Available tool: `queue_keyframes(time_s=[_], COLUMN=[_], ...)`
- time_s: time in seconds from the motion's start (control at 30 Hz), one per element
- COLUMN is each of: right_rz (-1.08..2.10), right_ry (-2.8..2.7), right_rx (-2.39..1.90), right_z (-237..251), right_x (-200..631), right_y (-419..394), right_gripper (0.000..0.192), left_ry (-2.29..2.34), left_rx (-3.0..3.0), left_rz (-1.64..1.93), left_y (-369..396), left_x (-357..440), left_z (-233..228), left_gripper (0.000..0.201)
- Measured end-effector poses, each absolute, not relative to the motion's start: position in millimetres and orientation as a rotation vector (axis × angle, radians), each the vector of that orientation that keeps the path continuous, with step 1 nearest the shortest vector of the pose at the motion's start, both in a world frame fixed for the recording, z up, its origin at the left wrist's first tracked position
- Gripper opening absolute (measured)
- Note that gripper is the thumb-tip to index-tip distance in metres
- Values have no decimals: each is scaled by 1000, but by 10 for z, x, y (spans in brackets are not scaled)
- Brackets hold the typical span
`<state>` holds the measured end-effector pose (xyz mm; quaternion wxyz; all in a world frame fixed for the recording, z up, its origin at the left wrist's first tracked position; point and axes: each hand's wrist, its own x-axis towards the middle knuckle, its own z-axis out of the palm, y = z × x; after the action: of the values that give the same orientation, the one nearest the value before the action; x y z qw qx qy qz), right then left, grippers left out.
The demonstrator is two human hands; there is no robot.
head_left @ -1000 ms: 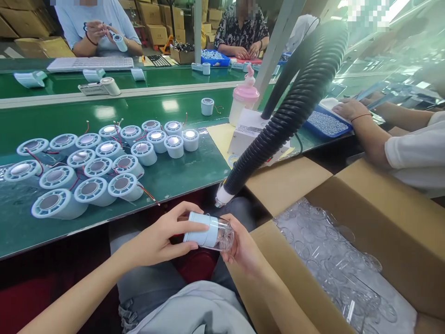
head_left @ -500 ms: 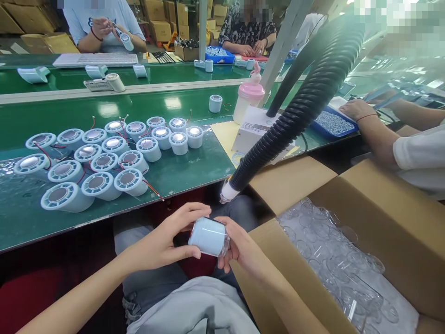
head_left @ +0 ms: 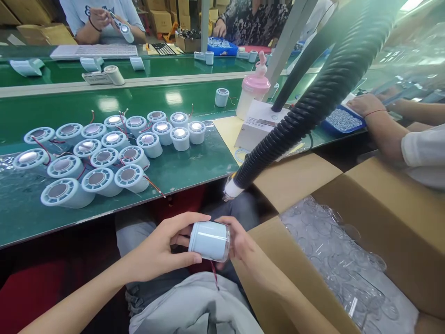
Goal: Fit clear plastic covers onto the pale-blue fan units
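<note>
Above my lap, a light-blue cylindrical motor housing [head_left: 207,240] lies on its side between my hands. A clear plastic cover [head_left: 227,243] shows around its right end and seems to sleeve the body. My left hand [head_left: 167,243] grips the left end, thumb below and fingers over the top. Around the clear end curl the fingers of my right hand [head_left: 243,243], slightly blurred and partly hidden. Thin dark-red wires [head_left: 214,274] hang beneath the housing. Several similar light-blue housings [head_left: 99,180] with round metal centres and wires stand on the green bench [head_left: 181,174].
A black ribbed hose [head_left: 295,120] slants down to a nozzle [head_left: 231,189] just above my hands. An open carton [head_left: 392,222] at my right holds clear plastic covers [head_left: 333,260]. Behind the hose stands a pink-topped bottle [head_left: 255,88]. Co-workers sit across the line and at right.
The housing has turned slightly, and its wires now hang below it. My right hand has shifted around the clear end. The view has moved a little; a co-worker opposite reaches to a blue tray.
</note>
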<state>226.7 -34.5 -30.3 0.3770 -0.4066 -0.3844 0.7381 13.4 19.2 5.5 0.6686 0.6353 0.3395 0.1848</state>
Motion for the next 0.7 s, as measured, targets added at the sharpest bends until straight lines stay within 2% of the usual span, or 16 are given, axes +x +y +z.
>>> queue_keyframes(time_s=[0.1, 0.2, 0.3, 0.53, 0.7], right_rz=[1400, 1059, 1007, 952, 873], right_ry=[-1447, -1772, -1706, -1080, -960], right_rx=[-998, -957, -973, -911, -941], right_z=[-268, -260, -356, -944, -1131], right_x=[2333, 2382, 2364, 2136, 2128], right_y=[-400, -414, -408, -276, -121], right_gripper=[79, 66, 61, 50, 42], left_ry=[780, 793, 777, 760, 715], left_rx=[1309, 1279, 1267, 1185, 1183], left_rz=[402, 396, 416, 554, 563], left_y=[163, 150, 180, 558, 767], left_x=[121, 105, 128, 505, 714], left_z=[70, 68, 37, -234, -348], left_gripper=[53, 57, 62, 63, 60])
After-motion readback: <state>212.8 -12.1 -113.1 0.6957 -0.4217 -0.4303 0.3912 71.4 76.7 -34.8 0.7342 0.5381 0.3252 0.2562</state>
